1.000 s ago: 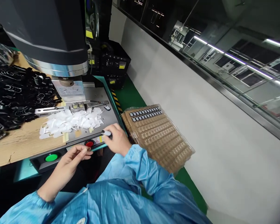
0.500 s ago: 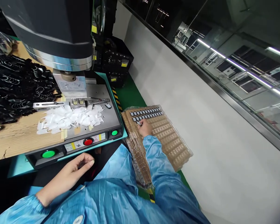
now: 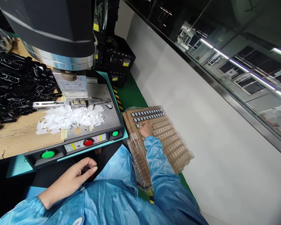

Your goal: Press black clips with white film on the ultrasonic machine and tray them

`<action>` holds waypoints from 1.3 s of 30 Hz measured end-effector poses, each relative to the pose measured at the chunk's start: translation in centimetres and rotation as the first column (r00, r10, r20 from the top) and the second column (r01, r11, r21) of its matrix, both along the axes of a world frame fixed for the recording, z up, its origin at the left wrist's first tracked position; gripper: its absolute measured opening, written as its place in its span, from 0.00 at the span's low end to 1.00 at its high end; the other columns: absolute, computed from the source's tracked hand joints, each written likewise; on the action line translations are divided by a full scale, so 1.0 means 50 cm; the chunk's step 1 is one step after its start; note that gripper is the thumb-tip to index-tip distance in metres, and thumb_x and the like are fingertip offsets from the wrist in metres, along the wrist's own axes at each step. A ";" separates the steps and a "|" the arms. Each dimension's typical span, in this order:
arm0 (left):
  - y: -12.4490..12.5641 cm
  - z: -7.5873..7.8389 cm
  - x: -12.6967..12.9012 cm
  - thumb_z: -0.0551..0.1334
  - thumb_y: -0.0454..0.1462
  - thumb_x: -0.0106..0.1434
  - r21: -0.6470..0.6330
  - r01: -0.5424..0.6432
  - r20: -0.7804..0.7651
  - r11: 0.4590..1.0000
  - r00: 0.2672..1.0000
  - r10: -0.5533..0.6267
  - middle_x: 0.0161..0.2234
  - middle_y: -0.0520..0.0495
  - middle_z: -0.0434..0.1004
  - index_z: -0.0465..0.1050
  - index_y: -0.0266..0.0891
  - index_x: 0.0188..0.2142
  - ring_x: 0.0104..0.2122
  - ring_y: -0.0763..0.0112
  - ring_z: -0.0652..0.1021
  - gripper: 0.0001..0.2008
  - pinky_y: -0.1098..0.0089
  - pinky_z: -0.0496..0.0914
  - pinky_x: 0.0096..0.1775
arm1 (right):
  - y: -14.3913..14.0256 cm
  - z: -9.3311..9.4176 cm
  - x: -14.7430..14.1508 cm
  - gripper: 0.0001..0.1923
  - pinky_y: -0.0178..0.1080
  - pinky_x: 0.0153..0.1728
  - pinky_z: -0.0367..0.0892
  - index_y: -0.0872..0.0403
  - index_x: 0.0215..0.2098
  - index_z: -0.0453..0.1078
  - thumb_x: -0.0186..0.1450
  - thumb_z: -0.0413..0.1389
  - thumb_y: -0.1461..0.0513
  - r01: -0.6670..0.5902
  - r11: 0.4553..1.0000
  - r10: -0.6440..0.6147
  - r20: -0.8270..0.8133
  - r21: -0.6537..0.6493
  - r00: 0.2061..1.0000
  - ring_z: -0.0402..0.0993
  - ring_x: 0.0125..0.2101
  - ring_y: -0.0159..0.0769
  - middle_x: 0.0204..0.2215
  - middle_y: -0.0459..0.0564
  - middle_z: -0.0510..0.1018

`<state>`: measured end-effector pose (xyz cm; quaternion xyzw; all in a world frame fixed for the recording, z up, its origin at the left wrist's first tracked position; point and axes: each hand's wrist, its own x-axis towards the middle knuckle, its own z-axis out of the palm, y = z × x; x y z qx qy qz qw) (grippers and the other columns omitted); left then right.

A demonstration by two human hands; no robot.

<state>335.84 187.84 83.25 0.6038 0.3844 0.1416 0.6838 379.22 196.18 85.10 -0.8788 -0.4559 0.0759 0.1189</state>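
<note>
My right hand (image 3: pixel 146 128) rests over the clear plastic tray (image 3: pixel 170 140) on a stack to the right of the machine. Its fingers are loosely bent and apart, with no part visible in them. Just left of the fingertips a small grey part (image 3: pixel 137 125) sits in the third row. Two rows of similar grey parts (image 3: pixel 147 112) fill the tray's far end. My left hand (image 3: pixel 77 175) hovers above my lap in front of the press machine, fingers loosely curled, a gap between thumb and index finger, nothing held.
A pile of white plastic pieces (image 3: pixel 70 119) lies on the machine bed, below the press head (image 3: pixel 70 87). Black parts (image 3: pixel 18 84) are heaped on cardboard at left. Green buttons (image 3: pixel 48 154) and a red button (image 3: pixel 88 142) line the front. A white wall (image 3: pixel 201 125) borders the tray.
My right hand has drawn slightly right, off the grey part it was holding, which now sits in the tray's third row. My left hand has shifted slightly right.
</note>
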 end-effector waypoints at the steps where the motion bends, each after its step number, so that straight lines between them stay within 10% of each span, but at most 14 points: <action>1: 0.000 0.000 0.000 0.64 0.55 0.71 -0.001 0.000 -0.002 1.000 1.000 0.000 0.40 0.47 0.76 0.77 0.44 0.44 0.40 0.62 0.75 0.19 0.68 0.71 0.42 | -0.001 0.000 0.005 0.13 0.40 0.45 0.71 0.56 0.53 0.70 0.70 0.58 0.62 -0.004 1.000 0.004 0.003 0.007 1.000 0.76 0.41 0.40 0.57 0.63 0.71; 23: -0.002 0.000 0.003 0.65 0.56 0.70 0.010 -0.008 -0.017 1.000 1.000 0.009 0.39 0.47 0.78 0.77 0.44 0.44 0.39 0.62 0.77 0.19 0.69 0.71 0.40 | 0.034 -0.025 0.031 0.16 0.40 0.52 0.69 0.58 0.56 0.72 0.71 0.60 0.64 -0.049 0.999 0.048 0.016 0.014 0.999 0.77 0.52 0.44 0.52 0.62 0.81; 30: 0.031 0.027 -0.008 0.63 0.52 0.73 0.238 -0.100 -0.028 0.966 0.994 0.110 0.42 0.46 0.80 0.77 0.45 0.47 0.42 0.61 0.79 0.15 0.66 0.72 0.43 | 0.045 0.024 -0.091 0.14 0.42 0.54 0.71 0.54 0.54 0.75 0.71 0.57 0.62 -0.276 0.926 0.301 -0.063 0.256 0.952 0.77 0.48 0.44 0.50 0.57 0.80; 33: 0.076 0.044 -0.017 0.62 0.50 0.74 0.504 -0.153 -0.060 0.850 0.976 0.211 0.42 0.45 0.79 0.78 0.45 0.46 0.42 0.60 0.79 0.13 0.64 0.71 0.45 | 0.054 0.045 -0.195 0.14 0.43 0.54 0.72 0.51 0.54 0.77 0.72 0.57 0.61 -0.484 0.793 0.559 -0.128 0.370 0.819 0.76 0.46 0.43 0.50 0.54 0.79; 39: 0.201 0.060 -0.017 0.61 0.46 0.74 0.888 -0.070 -0.141 0.455 0.900 0.413 0.43 0.41 0.78 0.76 0.43 0.44 0.46 0.52 0.76 0.11 0.57 0.68 0.50 | 0.082 0.055 -0.347 0.19 0.50 0.64 0.67 0.47 0.58 0.76 0.69 0.63 0.63 -0.688 0.591 0.787 -0.113 0.421 0.606 0.71 0.57 0.47 0.54 0.54 0.76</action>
